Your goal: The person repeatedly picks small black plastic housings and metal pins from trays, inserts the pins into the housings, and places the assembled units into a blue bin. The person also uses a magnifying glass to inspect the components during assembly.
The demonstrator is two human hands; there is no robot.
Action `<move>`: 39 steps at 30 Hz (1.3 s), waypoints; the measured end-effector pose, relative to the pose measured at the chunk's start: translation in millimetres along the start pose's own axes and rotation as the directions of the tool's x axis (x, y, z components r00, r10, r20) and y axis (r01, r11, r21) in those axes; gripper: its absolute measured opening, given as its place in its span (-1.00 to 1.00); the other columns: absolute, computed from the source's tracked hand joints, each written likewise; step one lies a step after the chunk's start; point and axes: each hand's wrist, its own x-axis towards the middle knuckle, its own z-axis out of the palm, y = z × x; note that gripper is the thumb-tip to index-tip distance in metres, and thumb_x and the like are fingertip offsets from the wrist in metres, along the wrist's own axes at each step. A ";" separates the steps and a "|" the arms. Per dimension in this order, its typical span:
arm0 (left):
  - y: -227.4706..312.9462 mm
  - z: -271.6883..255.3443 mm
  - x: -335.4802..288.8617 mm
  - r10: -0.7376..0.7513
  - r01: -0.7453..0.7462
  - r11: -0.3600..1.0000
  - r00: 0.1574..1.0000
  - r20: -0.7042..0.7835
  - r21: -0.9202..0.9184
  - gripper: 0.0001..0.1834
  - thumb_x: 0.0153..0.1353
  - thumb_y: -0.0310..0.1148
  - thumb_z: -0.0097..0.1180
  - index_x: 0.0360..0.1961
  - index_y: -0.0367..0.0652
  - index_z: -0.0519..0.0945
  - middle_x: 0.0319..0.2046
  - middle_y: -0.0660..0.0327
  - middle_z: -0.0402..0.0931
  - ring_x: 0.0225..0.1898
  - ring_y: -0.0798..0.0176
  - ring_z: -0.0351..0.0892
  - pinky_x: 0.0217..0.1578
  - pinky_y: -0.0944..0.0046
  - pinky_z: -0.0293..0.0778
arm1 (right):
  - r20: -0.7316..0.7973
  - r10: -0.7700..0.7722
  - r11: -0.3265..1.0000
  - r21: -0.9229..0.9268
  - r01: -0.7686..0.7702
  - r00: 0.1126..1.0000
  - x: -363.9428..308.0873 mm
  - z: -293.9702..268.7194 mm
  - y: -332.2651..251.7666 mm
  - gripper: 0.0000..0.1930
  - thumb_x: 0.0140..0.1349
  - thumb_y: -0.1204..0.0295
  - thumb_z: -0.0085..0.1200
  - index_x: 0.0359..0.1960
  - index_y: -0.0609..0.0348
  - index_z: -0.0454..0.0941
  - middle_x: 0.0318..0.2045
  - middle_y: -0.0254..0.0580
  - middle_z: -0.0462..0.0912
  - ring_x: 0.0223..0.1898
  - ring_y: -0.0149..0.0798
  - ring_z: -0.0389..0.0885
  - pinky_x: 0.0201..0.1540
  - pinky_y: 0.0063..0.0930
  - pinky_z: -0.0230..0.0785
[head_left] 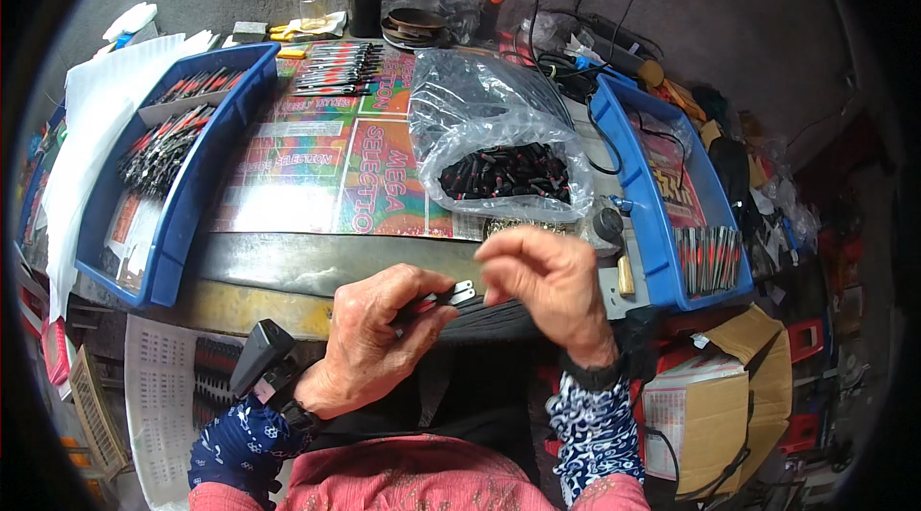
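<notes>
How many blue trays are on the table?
2: the left blue tray and the right blue tray, one on each side. More may be hidden among the clutter.

A low, open way leads forward from the left hand (379, 343) over the flat printed sheet (288, 204), between the left blue tray (177, 235) and a bulging plastic bag (484, 127), until a row of pens (339, 68). The bag blocks the right hand (547, 285) straight ahead. To its right, a wooden stub (625, 276) and possibly a small dark jar (607, 226) narrow the approach to the right blue tray's (655, 228) raised wall.
</notes>
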 end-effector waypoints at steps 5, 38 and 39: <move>-3.0 -5.9 0.8 -0.010 0.008 0.999 0.999 0.039 0.048 -0.76 0.04 -0.55 0.31 -0.23 -0.24 0.60 -0.49 0.13 0.53 -0.56 0.23 0.51 -0.52 0.32 0.41 | -0.063 -0.354 0.603 -0.778 0.176 0.933 52.2 -24.9 23.8 -0.88 0.09 0.51 0.20 -0.35 0.29 0.62 -0.43 -0.10 0.64 -0.44 -0.14 0.61 -0.37 -0.35 0.42; 19.9 -16.0 -13.7 0.032 -0.043 0.991 0.996 0.086 0.126 -0.76 -0.01 -0.59 0.32 -0.27 -0.26 0.59 -0.49 0.12 0.52 -0.56 0.20 0.54 -0.53 0.31 0.43 | -0.054 0.014 0.858 0.513 0.016 0.998 -26.9 -3.4 5.5 -0.75 0.36 0.41 0.05 -0.04 0.33 0.50 -0.30 -0.15 0.64 -0.29 -0.36 0.61 -0.29 -0.53 0.51; 21.7 -15.2 -15.7 0.039 -0.052 0.989 0.995 0.090 0.140 -0.74 -0.02 -0.58 0.32 -0.26 -0.26 0.59 -0.50 0.13 0.52 -0.56 0.19 0.53 -0.54 0.31 0.43 | -0.048 0.017 0.871 0.492 0.009 0.999 -32.8 -0.2 4.6 -0.74 0.37 0.41 0.04 -0.02 0.33 0.50 -0.31 -0.19 0.62 -0.32 -0.40 0.59 -0.30 -0.56 0.48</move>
